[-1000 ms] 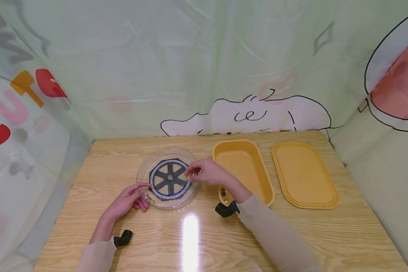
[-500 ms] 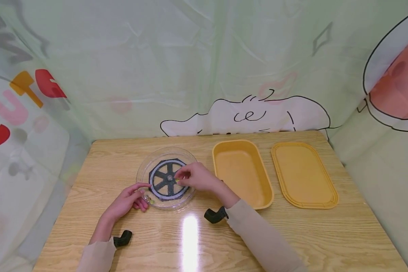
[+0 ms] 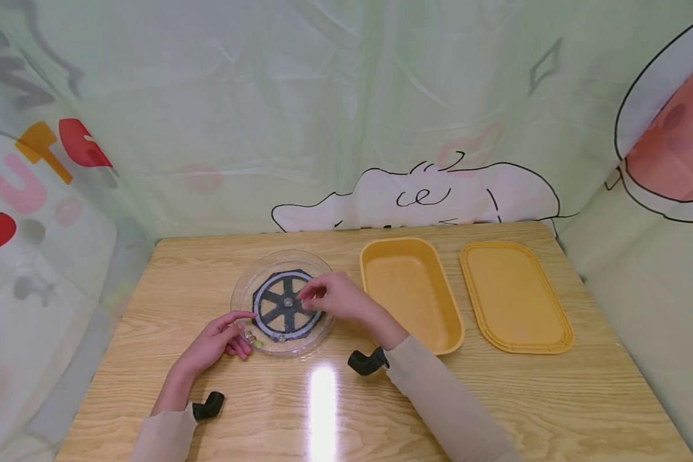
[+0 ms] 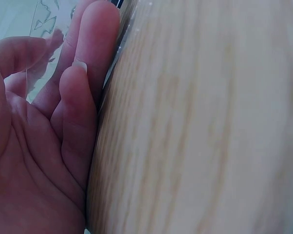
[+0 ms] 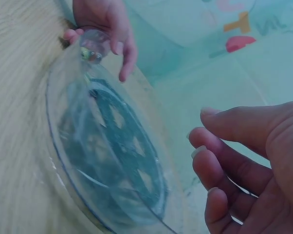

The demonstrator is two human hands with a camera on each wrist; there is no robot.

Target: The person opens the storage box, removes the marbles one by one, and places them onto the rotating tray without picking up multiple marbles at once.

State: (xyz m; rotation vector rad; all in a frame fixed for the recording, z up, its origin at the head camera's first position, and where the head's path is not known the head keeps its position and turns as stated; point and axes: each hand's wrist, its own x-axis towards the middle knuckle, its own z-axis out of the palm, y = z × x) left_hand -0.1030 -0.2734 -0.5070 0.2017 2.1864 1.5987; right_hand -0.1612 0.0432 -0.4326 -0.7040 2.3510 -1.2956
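A round clear dish (image 3: pixel 244 292) with a dark six-spoked wheel pattern (image 3: pixel 290 322) lies on the table. My left hand (image 3: pixel 210 345) grips its near-left edge, thumb above and fingers along the outside, index stretched over the rim. In the left wrist view those fingers (image 4: pixel 78 112) press against the tabletop and dish. Several small marbles (image 3: pixel 257 344) sit inside the dish by that hand, and another marble (image 3: pixel 282 338) is at the wheel's near edge. Over the dish's right half hovers my right hand (image 3: pixel 337 298); the right wrist view shows a gap between thumb and fingers, holding nothing.
To the right stands a deep yellow bin (image 3: pixel 407 282), its near-left corner covered by the right forearm. Farther right lies a flat yellow lid (image 3: pixel 516 298). A printed curtain (image 3: pixel 237 128) hangs behind the wooden table (image 3: pixel 254 417).
My right hand moved left from the dish's right rim toward the wheel's centre and let go of a yellow-green marble. A marble now shows at the wheel's near edge. The left hand stayed put.
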